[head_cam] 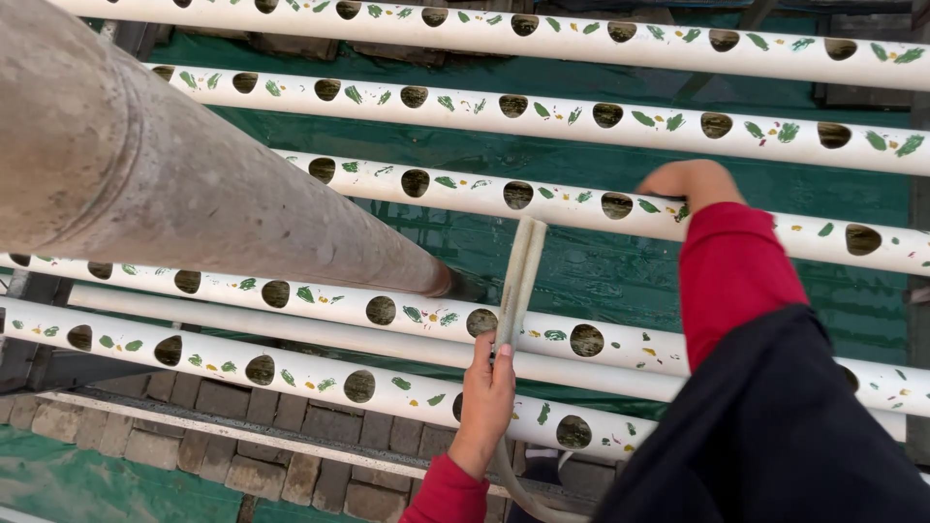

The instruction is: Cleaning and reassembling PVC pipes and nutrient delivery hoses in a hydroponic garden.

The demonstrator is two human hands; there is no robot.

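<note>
The left hand (487, 392) grips a pale flattened hose (519, 281), holding it upright over white pipes (291, 371) with round holes and painted green leaves. The right hand (694, 181), in a red sleeve (732, 266), rests on a farther pipe (572, 203). A thick grey pole (174, 184) crosses at the left above green sheeting (581, 271)

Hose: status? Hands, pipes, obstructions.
Left hand gripping pale hose, end raised over white holed pipes. Right hand resting on upper pipe. Grey pole crosses left, clear of hose.
</note>
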